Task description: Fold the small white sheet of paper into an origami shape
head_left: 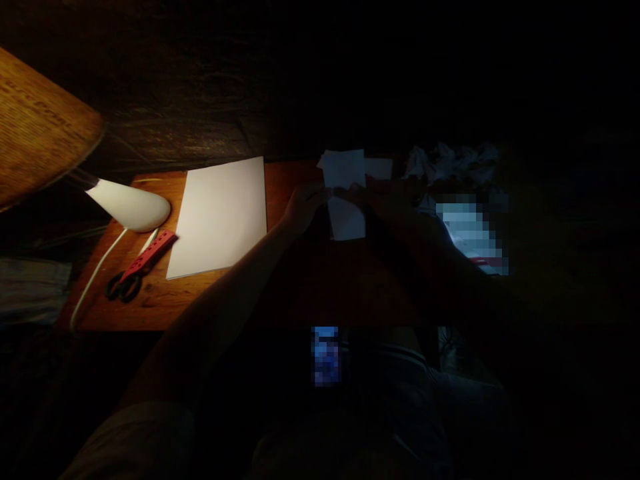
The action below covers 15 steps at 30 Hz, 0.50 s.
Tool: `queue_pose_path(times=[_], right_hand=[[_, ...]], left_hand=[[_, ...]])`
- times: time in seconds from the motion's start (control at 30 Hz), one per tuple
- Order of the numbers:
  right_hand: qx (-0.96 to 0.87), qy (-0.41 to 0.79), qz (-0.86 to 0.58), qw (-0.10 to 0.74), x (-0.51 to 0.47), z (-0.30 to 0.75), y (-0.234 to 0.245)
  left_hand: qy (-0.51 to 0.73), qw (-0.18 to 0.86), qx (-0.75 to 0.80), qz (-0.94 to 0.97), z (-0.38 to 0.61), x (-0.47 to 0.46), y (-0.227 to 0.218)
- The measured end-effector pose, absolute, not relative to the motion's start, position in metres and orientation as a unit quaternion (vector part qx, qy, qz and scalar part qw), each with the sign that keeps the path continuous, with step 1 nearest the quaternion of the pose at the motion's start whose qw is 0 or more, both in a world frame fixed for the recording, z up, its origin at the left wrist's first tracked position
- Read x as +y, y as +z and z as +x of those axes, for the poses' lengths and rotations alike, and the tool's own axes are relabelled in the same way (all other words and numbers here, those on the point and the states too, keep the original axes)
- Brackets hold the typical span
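A folded strip of white paper (346,223) stands out in the dim middle of the wooden table. At its left edge, my left hand (303,205) has its fingers closed on the paper. From the other side, my right hand (384,200) lays its fingers across the middle of the same paper, holding it; deep shadow blurs their exact grip. Behind the right hand is another pale piece of paper (380,168), partly covered. Left of my hands lies a stack of blank white paper (223,217), brightly lit.
A lamp with a wooden-looking shade (45,127) and white base (135,205) stands at left, its cord crossing the table (165,307). Scissors (123,285) lie beside a red perforated strip (150,255). Crumpled white pieces (450,162) and a blurred bright rectangle (470,230) are at right. A blurred screen (325,357) glows below.
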State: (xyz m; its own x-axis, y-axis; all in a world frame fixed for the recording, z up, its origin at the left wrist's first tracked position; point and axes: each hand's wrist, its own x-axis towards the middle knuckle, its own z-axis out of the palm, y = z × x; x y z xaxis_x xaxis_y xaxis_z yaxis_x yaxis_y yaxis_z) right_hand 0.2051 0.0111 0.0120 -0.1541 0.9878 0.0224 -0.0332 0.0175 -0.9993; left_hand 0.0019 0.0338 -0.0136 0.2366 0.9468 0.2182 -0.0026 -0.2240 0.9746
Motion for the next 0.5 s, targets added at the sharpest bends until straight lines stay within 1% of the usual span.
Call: queue_pose_path(times=[0.13,0.23,0.37,0.5], right_hand=[[-0.553,0.529,-0.461,0.449,0.0109,0.2061,0.0128],[-0.550,0.522,-0.472,0.451,0.0102,0.2059,0.0138],[-0.566,0.544,-0.442,0.434,0.0098,0.2065,0.0137],[-0.576,0.523,-0.457,0.432,0.0122,0.2080,0.0116]], left_hand=[[0.499,0.467,0.375,0.626,0.0016,0.0341,-0.0148],[0.499,0.469,0.376,0.624,0.0019,0.0334,-0.0140],[0.532,0.477,0.373,0.592,0.0020,0.0359,-0.0165],[0.547,0.469,0.380,0.580,0.0012,0.0389,-0.0194]])
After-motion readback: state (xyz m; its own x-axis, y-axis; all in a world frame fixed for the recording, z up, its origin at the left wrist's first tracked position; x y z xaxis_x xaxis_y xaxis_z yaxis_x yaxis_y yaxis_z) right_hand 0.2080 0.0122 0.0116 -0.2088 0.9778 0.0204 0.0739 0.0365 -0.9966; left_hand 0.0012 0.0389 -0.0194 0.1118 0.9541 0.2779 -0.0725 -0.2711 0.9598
